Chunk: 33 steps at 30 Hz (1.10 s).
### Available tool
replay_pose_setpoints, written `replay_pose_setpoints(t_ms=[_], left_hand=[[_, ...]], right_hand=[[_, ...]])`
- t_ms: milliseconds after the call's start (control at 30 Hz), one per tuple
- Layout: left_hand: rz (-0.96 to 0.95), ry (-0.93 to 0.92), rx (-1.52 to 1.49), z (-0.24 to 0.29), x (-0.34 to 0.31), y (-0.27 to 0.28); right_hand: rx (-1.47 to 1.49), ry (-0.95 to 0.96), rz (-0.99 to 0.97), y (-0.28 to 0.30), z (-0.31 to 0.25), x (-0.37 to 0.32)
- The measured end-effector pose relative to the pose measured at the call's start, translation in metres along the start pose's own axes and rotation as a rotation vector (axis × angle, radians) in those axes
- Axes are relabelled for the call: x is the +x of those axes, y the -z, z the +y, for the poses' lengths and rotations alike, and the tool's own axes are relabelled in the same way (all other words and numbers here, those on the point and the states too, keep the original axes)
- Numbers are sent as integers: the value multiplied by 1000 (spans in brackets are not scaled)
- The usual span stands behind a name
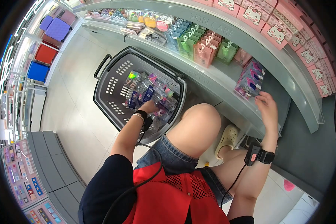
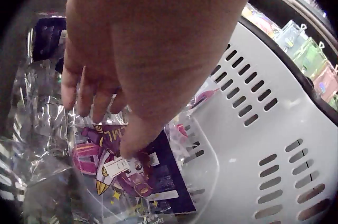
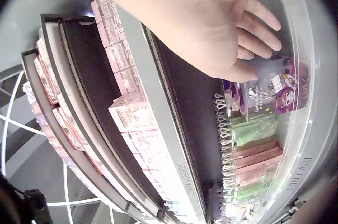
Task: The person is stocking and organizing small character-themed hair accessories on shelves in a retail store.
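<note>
My left hand (image 1: pixel 149 107) reaches down into the grey shopping basket (image 1: pixel 102 97), over several clear plastic packages with purple prints. In the left wrist view its fingertips show beside one package (image 2: pixel 174 182), and the thumb overlaps that package's cartoon print and white price label. My right hand (image 1: pixel 268 112) is at the lower shelf, fingers spread and loosely bent, with nothing in them. Right by its fingertips stands a row of similar purple-printed clear packages (image 1: pixel 249 86). The front package (image 3: pixel 282 89) shows a cartoon character and a price sticker in the right wrist view.
Green pouches (image 1: pixel 188 46) and pink pouches (image 1: pixel 205 50) with white hooks stand along the same shelf, behind a clear front lip. Above juts the shelf edge (image 1: pixel 212 24) marked SKIN CARE, with pink cartoon boxes (image 1: pixel 276 33) over it. My knee (image 1: pixel 203 115) is close beside the basket.
</note>
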<state>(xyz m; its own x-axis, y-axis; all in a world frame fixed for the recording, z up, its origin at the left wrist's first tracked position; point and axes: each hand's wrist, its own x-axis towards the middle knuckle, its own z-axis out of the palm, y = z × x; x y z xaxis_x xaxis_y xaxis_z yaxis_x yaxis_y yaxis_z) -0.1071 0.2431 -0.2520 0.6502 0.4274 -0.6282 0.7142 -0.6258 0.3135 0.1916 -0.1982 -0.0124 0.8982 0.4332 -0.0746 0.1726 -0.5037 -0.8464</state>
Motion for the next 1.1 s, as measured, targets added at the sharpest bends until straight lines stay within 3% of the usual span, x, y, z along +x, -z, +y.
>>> replay_pose_setpoints(t_ms=[33, 100, 200, 300, 500, 633, 700, 800, 900, 1100], left_hand=[[0, 0, 0, 4, -1, 1], [178, -172, -31, 11, -4, 5], [207, -265, -80, 20, -8, 12], [94, -200, -157, 35, -16, 21], [159, -297, -103, 20, 1, 4], [150, -107, -18, 13, 6, -7], [2, 6, -41, 14, -1, 1], [-113, -15, 45, 18, -7, 10], [-92, -32, -133, 28, -22, 14], [-86, -34, -34, 27, -21, 14]], right_hand=[[-8, -7, -4, 0, -1, 0], [-11, -8, -5, 0, -2, 0], [-5, -10, -6, 0, -1, -1], [3, -11, -11, -1, -1, 0], [-12, -16, -21, -1, 1, 1], [-22, -17, -25, -1, 1, 1], [-50, -11, -42, -1, 1, 1], [-68, -6, -59, -1, 3, 2], [-47, -14, -40, -2, 0, 1], [-85, -9, -63, -2, 2, 2]])
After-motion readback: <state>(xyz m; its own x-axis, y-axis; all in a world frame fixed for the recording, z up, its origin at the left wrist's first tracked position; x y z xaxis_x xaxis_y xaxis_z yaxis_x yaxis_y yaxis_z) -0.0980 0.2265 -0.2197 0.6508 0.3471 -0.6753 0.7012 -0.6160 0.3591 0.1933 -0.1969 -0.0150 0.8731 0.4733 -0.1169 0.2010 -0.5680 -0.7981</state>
